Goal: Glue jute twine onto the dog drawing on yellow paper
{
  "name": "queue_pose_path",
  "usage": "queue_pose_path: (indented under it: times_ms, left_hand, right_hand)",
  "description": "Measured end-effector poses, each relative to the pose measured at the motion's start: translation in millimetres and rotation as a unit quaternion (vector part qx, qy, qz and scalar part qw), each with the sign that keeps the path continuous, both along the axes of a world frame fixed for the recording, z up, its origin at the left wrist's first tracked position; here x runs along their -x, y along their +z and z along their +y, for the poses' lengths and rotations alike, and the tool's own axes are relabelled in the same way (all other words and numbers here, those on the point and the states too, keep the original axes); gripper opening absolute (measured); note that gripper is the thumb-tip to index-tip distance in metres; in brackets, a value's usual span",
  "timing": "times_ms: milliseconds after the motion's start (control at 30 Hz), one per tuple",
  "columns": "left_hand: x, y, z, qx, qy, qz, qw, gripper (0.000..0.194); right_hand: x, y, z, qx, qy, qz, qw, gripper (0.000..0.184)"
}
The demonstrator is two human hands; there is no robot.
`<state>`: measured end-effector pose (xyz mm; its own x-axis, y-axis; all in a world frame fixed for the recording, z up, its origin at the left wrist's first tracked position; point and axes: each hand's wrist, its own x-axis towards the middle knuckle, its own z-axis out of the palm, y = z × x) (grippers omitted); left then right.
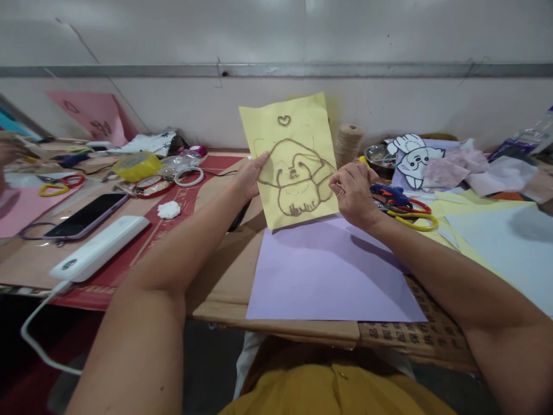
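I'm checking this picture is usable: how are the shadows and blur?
Head view: soft shadows fall on the purple sheet and pale sheet; the drawing reads clearly; a co-worker's hand at the left edge looks blurred.

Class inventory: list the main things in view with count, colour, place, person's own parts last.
Drawing sheet: one, yellow, centre
Lower sheet: one, lilac, front
Twine spool: one, brown, back centre
Bowl: one, metallic, right of spool
Cartoon cutout: one, white, back right
Scissors: at least two, red-yellow handles, left and right
Phone: one, dark screen, left
Corded device: one, white, beside phone
Tape roll: one, yellow, back left
Ring: one, white, right of tape
Crumpled piece: one, white, in front of ring
Upright sheet: one, pink, back left
Left hand: one, bare, holding drawing's left edge
Right hand: one, bare, drawing's right edge
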<state>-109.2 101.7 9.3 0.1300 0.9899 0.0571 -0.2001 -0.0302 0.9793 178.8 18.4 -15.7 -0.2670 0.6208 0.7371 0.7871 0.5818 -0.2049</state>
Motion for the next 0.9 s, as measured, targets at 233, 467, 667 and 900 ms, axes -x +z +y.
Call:
queue_pose_path:
  times_ms: [233,467,667,900]
  left_hand:
    - [-2.8,0.1,0.2,0.046,-0.009,-0.085,0.995,0.037]
    - [-24.5,3.8,-16.0,0.072,-0.026,-0.126,0.989,0.043]
    - [-32.9,5.4,-26.5,0.086,-0.049,-0.135,0.986,0.046]
    - [-27.2,3.5,-19.5,0.072,-0.017,-0.118,0.990,0.033]
  right_hand:
    - [-3.1,-0.1,0.3,-0.017,0.001,0.017,1.000,0.048]
    - [-1.6,-11.6,11.5,-0.005,-0.030,-0.028,0.999,0.044]
    - [-2.7,-11.5,10.5,-0.023,-0.035,-0.048,0.998,0.016]
    - [-1.3,-15.9,15.0,-0.030,-0.033,-0.030,0.999,0.023]
